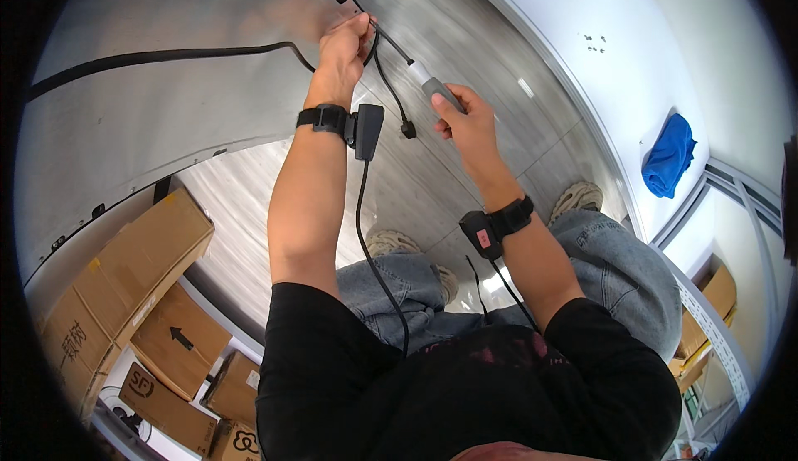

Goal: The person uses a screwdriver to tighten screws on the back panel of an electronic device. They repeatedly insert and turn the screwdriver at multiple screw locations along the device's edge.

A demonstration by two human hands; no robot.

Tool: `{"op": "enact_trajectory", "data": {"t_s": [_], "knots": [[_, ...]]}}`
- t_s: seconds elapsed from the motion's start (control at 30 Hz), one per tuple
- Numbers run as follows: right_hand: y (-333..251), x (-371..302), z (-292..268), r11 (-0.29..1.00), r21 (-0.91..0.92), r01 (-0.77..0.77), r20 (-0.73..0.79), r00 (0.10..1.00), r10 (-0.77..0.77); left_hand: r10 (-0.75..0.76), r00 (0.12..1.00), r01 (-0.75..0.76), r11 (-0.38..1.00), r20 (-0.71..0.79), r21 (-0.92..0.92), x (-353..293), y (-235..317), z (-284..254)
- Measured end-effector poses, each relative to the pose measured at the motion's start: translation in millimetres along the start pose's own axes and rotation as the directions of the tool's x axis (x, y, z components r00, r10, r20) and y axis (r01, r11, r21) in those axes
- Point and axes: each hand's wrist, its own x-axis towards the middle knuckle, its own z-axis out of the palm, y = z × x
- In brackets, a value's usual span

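My right hand (467, 124) is closed round the grey handle of a screwdriver (440, 95). Its thin dark shaft slants up and left to the edge of a large metal panel (208, 12). At that edge my left hand (345, 45) has its fingers pinched together by the shaft's tip. What they grip is too small or hidden to make out. A thick black cable (199, 51) runs across the panel to my left wrist. Below the left hand hangs a thinner black cord, ending in a plug (407, 129) above the floor.
Cardboard boxes (150, 253) are stacked at the lower left. A blue cloth (669, 155) lies on the white surface to the right, beside metal shelf framing (731, 187). Wired black devices (366, 133) are strapped to both wrists. Grey plank-patterned flooring (499, 54) lies between panel and white surface.
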Motion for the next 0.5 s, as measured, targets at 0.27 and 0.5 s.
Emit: {"op": "enact_trajectory", "data": {"t_s": [0.27,0.5], "knots": [[-8,2,2,0.989,-0.146,-0.034,-0.021,0.999,0.032,-0.065,0.99,0.049,0.992,-0.128,-0.12,4,0,6],[1,17,-4,0.975,-0.211,0.075,0.005,0.997,-0.075,-0.072,0.99,0.06,0.994,-0.125,-0.094,-3,3,1]]}}
